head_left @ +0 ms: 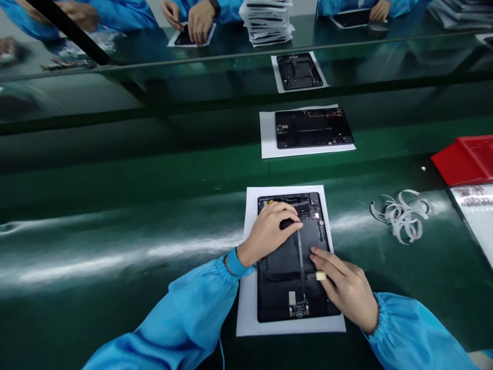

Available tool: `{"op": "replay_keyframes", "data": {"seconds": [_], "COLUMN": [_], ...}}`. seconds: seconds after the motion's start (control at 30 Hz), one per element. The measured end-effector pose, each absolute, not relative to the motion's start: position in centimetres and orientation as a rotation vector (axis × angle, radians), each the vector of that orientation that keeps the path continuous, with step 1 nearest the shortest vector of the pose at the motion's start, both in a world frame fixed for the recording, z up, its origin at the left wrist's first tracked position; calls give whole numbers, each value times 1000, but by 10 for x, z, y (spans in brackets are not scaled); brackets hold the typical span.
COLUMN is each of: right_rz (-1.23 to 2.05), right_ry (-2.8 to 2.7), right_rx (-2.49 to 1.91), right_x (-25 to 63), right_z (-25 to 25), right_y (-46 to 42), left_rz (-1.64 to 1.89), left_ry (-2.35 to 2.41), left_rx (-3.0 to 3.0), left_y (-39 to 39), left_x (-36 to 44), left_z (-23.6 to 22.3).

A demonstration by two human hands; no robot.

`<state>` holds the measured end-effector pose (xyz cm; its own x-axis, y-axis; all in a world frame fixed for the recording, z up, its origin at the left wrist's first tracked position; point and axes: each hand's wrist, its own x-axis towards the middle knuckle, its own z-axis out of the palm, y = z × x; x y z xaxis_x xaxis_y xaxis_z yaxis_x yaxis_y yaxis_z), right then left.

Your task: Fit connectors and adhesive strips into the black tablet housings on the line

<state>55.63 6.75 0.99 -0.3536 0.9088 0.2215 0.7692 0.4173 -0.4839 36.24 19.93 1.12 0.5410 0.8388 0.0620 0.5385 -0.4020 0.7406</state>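
Observation:
A black tablet housing lies open on a white paper sheet, with its circuit parts exposed. My left hand rests over its upper part, and the fingers pinch a small black piece. A thin dark flex strip runs down the middle of the housing to a small connector board. My right hand lies at the housing's right edge, holding a short cream-coloured tool with a dark tip. What the tool's tip touches is hard to tell.
Two more tablet housings on white sheets sit farther along the green belt. A red tray and a heap of white strips lie to the right. Beyond a glass panel, a co-worker's hands work near a stack.

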Motion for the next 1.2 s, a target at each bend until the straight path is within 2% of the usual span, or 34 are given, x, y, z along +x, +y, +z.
{"op": "replay_keyframes", "data": {"seconds": [0.47,0.7,0.9,1.0,1.2], "right_rz": [414,253,341,367,390], "right_ry": [-2237,-2277,-2425,-2420,-2375], "right_rx": [-1430,-1323,-1157,-1215,-1275], "right_x": [557,551,543,544,551], "right_z": [8,21,23,21,16], "right_y": [68,64,72,93,127], "left_rz": [556,557,889,1007,777], "left_ry": [1109,1085,1177,1295,1515], "left_rx": [2139,2150,1915,1817,1529], "left_y": [199,198,196,183,113], "left_x": [362,361,358,346,291], "left_z": [11,13,17,18,23]}}
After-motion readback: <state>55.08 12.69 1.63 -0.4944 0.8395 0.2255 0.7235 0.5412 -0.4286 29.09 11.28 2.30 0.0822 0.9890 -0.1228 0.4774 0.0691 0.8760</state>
